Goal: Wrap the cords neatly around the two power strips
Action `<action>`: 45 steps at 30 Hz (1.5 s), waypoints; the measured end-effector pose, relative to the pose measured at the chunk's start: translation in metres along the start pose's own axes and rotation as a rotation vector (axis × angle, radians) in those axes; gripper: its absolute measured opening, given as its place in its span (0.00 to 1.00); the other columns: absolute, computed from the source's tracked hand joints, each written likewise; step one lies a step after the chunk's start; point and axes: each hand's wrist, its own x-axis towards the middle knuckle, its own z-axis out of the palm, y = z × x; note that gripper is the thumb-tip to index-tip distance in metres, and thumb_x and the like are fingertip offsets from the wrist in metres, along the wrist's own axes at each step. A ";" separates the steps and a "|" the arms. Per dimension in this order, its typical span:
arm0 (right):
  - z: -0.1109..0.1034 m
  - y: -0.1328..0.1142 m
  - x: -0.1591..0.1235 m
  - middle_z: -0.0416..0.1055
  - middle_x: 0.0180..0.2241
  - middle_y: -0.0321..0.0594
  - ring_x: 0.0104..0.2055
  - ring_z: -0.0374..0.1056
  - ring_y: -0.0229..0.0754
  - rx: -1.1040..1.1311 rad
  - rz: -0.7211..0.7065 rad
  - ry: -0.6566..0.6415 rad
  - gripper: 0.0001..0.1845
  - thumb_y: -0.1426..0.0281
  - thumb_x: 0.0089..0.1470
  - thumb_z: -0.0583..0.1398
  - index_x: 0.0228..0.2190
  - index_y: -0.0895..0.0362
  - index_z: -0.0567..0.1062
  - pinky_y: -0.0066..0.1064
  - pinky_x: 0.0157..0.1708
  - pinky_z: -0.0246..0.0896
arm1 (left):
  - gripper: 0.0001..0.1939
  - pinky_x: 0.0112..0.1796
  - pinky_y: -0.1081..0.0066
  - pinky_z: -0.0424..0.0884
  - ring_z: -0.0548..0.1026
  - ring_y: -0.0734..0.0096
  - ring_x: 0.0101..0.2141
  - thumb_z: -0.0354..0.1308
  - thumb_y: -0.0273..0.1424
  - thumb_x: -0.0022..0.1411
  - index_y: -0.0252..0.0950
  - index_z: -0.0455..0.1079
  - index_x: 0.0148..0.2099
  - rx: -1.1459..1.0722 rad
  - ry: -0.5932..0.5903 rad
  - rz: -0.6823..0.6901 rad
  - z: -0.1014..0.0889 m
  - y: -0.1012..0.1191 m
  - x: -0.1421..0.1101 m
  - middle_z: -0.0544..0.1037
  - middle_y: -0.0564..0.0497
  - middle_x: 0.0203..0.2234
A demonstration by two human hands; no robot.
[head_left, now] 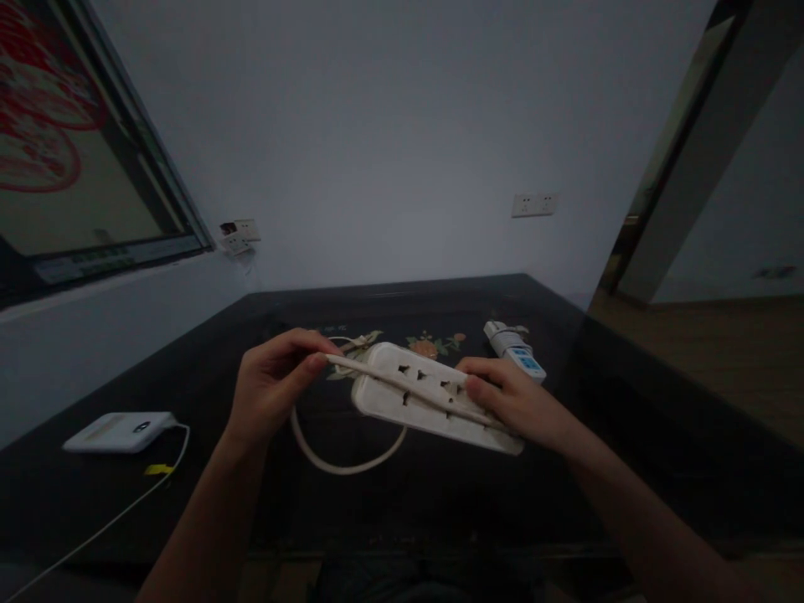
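Observation:
A white power strip (414,414) with several sockets is held just above a dark table (440,494). My right hand (512,400) grips its right end, thumb on top. My left hand (273,381) pinches the strip's white cable (393,383), which stretches taut across the top of the strip. More of the cable hangs in a loop (342,461) below and between my hands.
A white plug adapter with a blue label (516,350) lies behind the right hand. A flat white device (119,430) with a thin wire and a yellow tag (157,469) sits at the table's left. Wall sockets (533,203) are on the far wall; a window (75,167) is at left.

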 end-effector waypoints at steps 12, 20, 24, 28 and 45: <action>0.001 0.004 0.002 0.73 0.29 0.38 0.29 0.66 0.40 -0.152 0.208 0.023 0.20 0.54 0.46 0.64 0.32 0.58 0.75 0.28 0.27 0.53 | 0.16 0.31 0.71 0.70 0.75 0.65 0.31 0.50 0.40 0.64 0.39 0.74 0.48 0.361 -0.317 -0.142 0.003 0.006 -0.003 0.78 0.48 0.32; 0.006 0.001 0.013 0.74 0.30 0.39 0.31 0.68 0.43 -0.337 0.226 -0.004 0.24 0.50 0.43 0.65 0.33 0.56 0.74 0.28 0.27 0.51 | 0.29 0.42 0.61 0.71 0.75 0.55 0.44 0.57 0.45 0.58 0.41 0.63 0.60 0.516 -0.397 -0.265 0.037 0.010 -0.006 0.76 0.43 0.47; 0.006 0.004 0.019 0.74 0.32 0.40 0.32 0.68 0.42 -0.345 0.200 -0.051 0.24 0.50 0.44 0.65 0.35 0.56 0.75 0.28 0.29 0.53 | 0.22 0.41 0.65 0.69 0.76 0.59 0.41 0.58 0.45 0.58 0.41 0.71 0.51 0.492 -0.521 -0.265 0.039 0.005 0.003 0.77 0.47 0.43; 0.000 0.020 0.025 0.72 0.30 0.38 0.30 0.66 0.38 -0.132 0.109 -0.185 0.19 0.55 0.53 0.60 0.35 0.58 0.74 0.27 0.27 0.55 | 0.18 0.35 0.69 0.69 0.75 0.62 0.35 0.59 0.43 0.57 0.38 0.73 0.45 0.352 -0.546 -0.311 0.034 -0.012 0.007 0.78 0.48 0.38; 0.012 0.011 0.015 0.69 0.53 0.49 0.52 0.67 0.56 -0.439 0.113 -0.217 0.35 0.56 0.49 0.63 0.56 0.55 0.65 0.44 0.49 0.61 | 0.17 0.43 0.66 0.69 0.73 0.62 0.44 0.57 0.41 0.59 0.36 0.69 0.47 0.211 -0.518 -0.403 0.047 -0.032 -0.002 0.74 0.47 0.45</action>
